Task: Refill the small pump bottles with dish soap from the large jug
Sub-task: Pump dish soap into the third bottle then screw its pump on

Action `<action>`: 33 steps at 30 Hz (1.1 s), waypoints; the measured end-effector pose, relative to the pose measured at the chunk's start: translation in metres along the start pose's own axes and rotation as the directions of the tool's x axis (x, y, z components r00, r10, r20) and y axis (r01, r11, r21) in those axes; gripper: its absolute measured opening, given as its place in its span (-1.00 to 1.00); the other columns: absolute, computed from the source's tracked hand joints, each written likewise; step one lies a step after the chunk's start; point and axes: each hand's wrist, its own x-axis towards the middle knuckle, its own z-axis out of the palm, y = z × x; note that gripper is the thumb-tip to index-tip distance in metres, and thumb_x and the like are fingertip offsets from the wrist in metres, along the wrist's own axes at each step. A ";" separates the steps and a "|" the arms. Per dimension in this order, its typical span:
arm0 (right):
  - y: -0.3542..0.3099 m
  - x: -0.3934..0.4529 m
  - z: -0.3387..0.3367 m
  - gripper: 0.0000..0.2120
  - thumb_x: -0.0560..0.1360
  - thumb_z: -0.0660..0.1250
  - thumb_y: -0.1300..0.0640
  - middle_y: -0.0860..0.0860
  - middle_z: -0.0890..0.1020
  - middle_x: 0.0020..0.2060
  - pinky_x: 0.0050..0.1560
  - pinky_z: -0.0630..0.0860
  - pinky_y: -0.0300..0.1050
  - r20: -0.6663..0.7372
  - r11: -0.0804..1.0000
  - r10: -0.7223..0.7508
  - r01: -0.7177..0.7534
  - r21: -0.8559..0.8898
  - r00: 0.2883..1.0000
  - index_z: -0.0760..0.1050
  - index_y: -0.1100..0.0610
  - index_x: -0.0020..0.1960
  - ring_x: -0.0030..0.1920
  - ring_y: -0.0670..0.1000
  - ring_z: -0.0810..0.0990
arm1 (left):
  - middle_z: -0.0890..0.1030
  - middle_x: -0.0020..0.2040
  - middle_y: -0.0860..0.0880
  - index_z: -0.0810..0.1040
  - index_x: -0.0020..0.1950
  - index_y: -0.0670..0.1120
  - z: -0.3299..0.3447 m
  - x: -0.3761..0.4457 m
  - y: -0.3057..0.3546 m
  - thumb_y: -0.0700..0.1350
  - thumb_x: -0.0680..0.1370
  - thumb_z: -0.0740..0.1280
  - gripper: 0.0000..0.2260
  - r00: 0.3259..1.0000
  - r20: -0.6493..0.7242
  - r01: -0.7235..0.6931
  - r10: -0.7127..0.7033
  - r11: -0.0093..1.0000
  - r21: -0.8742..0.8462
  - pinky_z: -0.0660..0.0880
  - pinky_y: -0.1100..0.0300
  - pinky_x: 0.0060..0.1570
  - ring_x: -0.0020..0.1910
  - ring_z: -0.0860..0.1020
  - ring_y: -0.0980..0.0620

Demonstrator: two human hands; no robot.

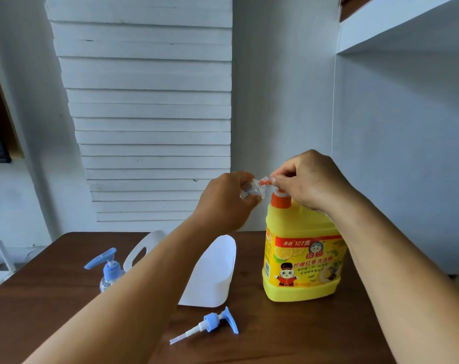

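Head view: a small clear bottle is gripped in the left hand, tilted with its mouth at the orange spout of the yellow jug. The jug's pump head is pressed under the curled fingers of the right hand. The jug is stood upright on the dark wooden table. A detached blue pump, a second pump bottle and a cut white container are seen nearby, before a white slatted wall.

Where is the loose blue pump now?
The loose blue pump lies on the table, near its front edge, just before the white container and left of the yellow jug.
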 end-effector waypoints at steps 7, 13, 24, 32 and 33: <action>-0.002 0.006 -0.011 -0.84 0.51 0.33 0.10 -0.02 0.67 -0.11 -0.40 0.30 -0.35 -0.016 1.000 -0.024 0.025 0.012 1.000 0.67 0.14 -0.09 -0.28 -0.10 0.52 | 0.61 -0.04 0.02 0.55 0.18 -0.01 -0.006 0.005 0.004 0.01 0.51 0.34 -0.73 0.999 -0.043 -0.021 0.021 1.000 -0.010 0.29 0.37 -0.31 -0.14 0.51 0.05; 0.003 0.000 0.004 -0.83 0.51 0.33 0.14 0.00 0.68 -0.12 -0.35 0.38 -0.30 -0.032 0.999 -0.041 0.040 -0.022 0.999 0.68 0.19 -0.09 -0.17 -0.03 0.55 | 0.61 -0.06 0.03 0.55 0.14 -0.02 0.003 -0.002 -0.003 -0.01 0.51 0.34 -0.77 1.000 -0.026 -0.005 0.004 1.000 -0.016 0.30 0.35 -0.30 -0.16 0.50 0.06; 0.002 0.002 -0.004 -0.81 0.52 0.32 0.13 -0.03 0.64 -0.21 -0.39 0.30 -0.38 -0.058 0.997 -0.074 0.072 -0.026 0.996 0.67 0.19 -0.11 -0.32 -0.12 0.52 | 0.59 -0.09 0.03 0.56 0.12 -0.02 -0.003 0.002 -0.001 -0.01 0.51 0.34 -0.78 0.999 -0.042 -0.027 0.026 0.999 -0.016 0.38 0.30 -0.26 -0.15 0.51 0.05; 0.000 0.003 -0.008 -0.83 0.51 0.32 0.11 -0.02 0.68 -0.13 -0.37 0.31 -0.36 -0.018 0.998 -0.062 0.062 -0.016 0.998 0.67 0.13 -0.08 -0.31 -0.17 0.51 | 0.60 -0.11 0.01 0.56 0.08 -0.02 -0.005 -0.001 0.002 -0.01 0.51 0.34 -0.82 0.998 -0.044 -0.034 0.034 0.999 -0.005 0.37 0.27 -0.28 -0.18 0.51 0.02; 0.000 0.004 -0.009 -0.83 0.51 0.32 0.11 -0.03 0.68 -0.15 -0.38 0.30 -0.37 -0.025 0.998 -0.066 0.066 -0.017 0.997 0.67 0.14 -0.09 -0.34 -0.21 0.49 | 0.59 -0.13 0.02 0.56 0.08 -0.02 -0.005 0.001 0.002 -0.01 0.51 0.34 -0.82 0.998 -0.045 -0.040 0.039 0.999 -0.007 0.35 0.27 -0.30 -0.20 0.49 0.03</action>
